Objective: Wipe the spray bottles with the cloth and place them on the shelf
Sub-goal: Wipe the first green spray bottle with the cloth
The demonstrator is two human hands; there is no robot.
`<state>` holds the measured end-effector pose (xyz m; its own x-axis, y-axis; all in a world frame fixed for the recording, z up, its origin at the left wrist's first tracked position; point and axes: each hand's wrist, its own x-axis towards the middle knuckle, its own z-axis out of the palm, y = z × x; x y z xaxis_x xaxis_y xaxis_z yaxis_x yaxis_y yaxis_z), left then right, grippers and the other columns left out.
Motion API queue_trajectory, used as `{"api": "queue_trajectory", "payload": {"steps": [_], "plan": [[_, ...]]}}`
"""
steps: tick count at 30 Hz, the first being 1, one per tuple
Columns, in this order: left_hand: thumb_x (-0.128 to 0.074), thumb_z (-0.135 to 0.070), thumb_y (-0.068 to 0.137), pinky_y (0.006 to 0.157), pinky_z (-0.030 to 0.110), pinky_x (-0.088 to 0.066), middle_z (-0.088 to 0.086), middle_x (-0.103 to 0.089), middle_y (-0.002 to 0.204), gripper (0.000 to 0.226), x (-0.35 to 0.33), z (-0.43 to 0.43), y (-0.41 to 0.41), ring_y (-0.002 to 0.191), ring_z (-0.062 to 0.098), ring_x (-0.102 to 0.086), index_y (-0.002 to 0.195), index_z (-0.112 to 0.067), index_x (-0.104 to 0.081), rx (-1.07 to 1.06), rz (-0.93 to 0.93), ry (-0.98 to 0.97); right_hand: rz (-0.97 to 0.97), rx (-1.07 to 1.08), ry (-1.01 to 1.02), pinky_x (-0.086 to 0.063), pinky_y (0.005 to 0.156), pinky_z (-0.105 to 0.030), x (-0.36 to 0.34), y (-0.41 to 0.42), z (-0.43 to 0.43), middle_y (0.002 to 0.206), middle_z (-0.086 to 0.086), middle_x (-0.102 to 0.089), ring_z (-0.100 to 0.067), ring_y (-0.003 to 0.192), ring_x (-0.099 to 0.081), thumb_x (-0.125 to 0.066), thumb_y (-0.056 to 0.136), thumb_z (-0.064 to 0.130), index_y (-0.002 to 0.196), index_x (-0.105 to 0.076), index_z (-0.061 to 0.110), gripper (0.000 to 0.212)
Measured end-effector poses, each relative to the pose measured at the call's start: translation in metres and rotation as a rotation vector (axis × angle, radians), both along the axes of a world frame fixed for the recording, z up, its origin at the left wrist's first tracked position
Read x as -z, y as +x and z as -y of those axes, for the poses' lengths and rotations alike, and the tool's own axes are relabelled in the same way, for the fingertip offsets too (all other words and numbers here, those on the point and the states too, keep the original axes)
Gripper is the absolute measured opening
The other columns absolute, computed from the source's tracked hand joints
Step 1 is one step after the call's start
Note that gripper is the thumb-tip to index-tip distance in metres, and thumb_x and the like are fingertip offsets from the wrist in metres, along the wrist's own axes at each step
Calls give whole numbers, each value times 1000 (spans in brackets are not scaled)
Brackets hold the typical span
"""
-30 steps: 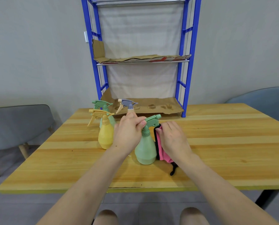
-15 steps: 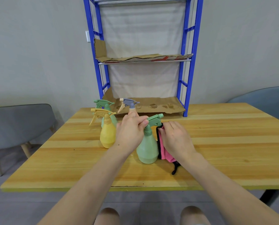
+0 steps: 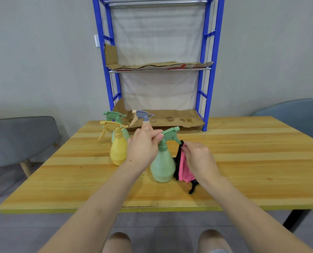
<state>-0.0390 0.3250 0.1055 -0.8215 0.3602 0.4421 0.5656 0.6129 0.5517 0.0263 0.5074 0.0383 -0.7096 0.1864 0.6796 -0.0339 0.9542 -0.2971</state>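
A grey chair (image 3: 20,139) stands beside the wooden table (image 3: 243,161).

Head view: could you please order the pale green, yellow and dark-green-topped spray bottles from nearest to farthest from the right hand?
1. Nearest: pale green plastic spray bottle, just left of the right hand and its pink cloth.
2. Next: yellow plastic spray bottle, further left, past the left hand.
3. Farthest: dark-green-topped spray bottle, behind the yellow one.

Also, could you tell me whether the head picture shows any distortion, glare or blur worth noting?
Head view: wide-angle distortion splays the blue shelf outward toward the top; head view: soft even light, no glare, faint shadows on the table; head view: green spray bottle and cloth look sharp.
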Motion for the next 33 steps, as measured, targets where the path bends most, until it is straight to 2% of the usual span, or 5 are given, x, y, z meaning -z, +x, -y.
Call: {"api": "queue_trajectory", "payload": {"steps": [9, 13, 18, 23, 33], "plan": [[-58, -37, 104, 95, 50, -49, -6, -63, 109, 22, 8, -7, 2, 108, 21, -59, 112, -34, -78, -18, 31, 105, -153, -104, -709, -54, 76, -31, -1, 30, 39, 89, 20, -76, -3, 87, -71, -66, 100, 27, 96, -67, 33, 8], [-63, -33, 102, 81, 29, -47, -12, -62, 88, 20, 10, -2, 7, 90, 15, -60, 90, -34, -79, 60, 116, 297, -135, -181, -724, -53, 73, -29, 9, 27, 54, 90, 22, -75, 0, 80, -69, -65, 101, 21, 106, -77, 27, 14], [-51, -40, 107, 84, 37, -56, -6, -77, 95, 26, 37, 18, 18, 91, 14, -68, 95, -36, -73, 98, 165, 498, -46, -250, -780, -44, 113, -25, 23, 32, 59, 133, 11, -69, 6, 130, -56, -62, 103, 21, 123, -77, 26, 25], [-61, -30, 104, 99, 31, -54, -12, -75, 115, 26, 57, 22, 22, 106, 2, -67, 126, -21, -71, 117, 206, 489, -146, -118, -770, -52, 96, -32, 27, 29, 56, 111, 8, -68, 1, 106, -62, -66, 100, 27, 108, -77, 24, 13], [-71, -37, 96, 90, 36, -57, -14, -76, 100, 22, 47, 2, 18, 98, 4, -68, 114, -25, -75, 104, 183, 408, -72, 13, -738, -55, 87, -33, 34, 24, 60, 99, 11, -67, -9, 94, -64, -81, 88, 37, 103, -72, 23, 23]]}}
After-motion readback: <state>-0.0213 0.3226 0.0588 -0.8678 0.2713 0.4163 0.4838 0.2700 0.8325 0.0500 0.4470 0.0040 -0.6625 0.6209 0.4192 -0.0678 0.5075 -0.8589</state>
